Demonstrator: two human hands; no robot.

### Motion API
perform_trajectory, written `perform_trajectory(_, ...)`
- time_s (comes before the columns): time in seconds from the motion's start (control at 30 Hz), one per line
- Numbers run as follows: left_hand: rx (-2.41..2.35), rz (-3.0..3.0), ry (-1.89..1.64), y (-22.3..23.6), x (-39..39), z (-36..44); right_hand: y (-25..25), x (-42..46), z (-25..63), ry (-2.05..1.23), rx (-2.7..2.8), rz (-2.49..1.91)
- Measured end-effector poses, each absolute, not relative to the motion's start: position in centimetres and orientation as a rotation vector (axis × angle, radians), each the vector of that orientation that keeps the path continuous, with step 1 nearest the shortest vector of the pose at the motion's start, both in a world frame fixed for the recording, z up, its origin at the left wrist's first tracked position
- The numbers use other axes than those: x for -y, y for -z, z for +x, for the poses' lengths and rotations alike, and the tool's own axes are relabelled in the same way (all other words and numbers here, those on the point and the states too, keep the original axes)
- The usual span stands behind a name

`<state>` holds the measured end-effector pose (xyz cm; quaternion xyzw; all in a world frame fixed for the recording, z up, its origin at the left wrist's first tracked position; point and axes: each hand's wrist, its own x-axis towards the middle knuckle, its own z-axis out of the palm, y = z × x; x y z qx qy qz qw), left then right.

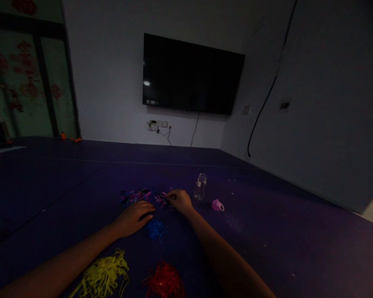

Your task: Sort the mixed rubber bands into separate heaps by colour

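On the broad surface (273, 252), a near-left heap (104, 275) and a near-right heap (165, 281) of loops are placed side by side. Behind them, between the forearms, a middle heap (156, 229) is set. Farther back, a far-left heap (136, 195) is spread just beyond the left hand (136, 217); to its right, a far-right heap (161, 200) is met by the right hand (180, 200). Right of that hand, a bottle (200, 187) is stood, with a small ringed piece (217, 205) placed to its right and slightly nearer. Behind everything, a television (192, 76) is mounted above wall sockets (163, 124).

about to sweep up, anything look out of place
White specks lie scattered on the purple surface, right of the clear bottle, like litter; a black cable dangles down the right wall, its end apparently loose.
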<state>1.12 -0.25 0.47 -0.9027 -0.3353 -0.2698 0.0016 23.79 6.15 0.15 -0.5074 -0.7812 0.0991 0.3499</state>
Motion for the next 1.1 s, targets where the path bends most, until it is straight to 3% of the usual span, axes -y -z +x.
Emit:
perform_trajectory(0.47, 1.188, -2.668, 0.954, -1.0, 0.2, 1.0, -0.1, -6.8, 23.6, -0.48, 1.779, -1.113)
perform_trajectory(0.67, 1.624, -2.322, 0.998, -1.5, -0.1, 0.3, -1.6, -5.6, 22.8, -1.062, 1.974, -1.012)
perform_trajectory(0.87, 1.641, -2.372, 0.943, -1.5, -0.2, 0.2, -3.1, -3.4, 21.6, -1.478, 2.22, -0.876)
perform_trajectory(0.97, 1.525, -2.479, 0.935, -1.2, -0.4, 0.3, -3.3, -3.2, 21.3, -1.462, 2.192, -0.892)
perform_trajectory(1.1, 1.459, -2.543, 0.876, -0.5, -0.7, 0.3, -3.0, -3.7, 21.2, -0.98, 2.048, -1.078)
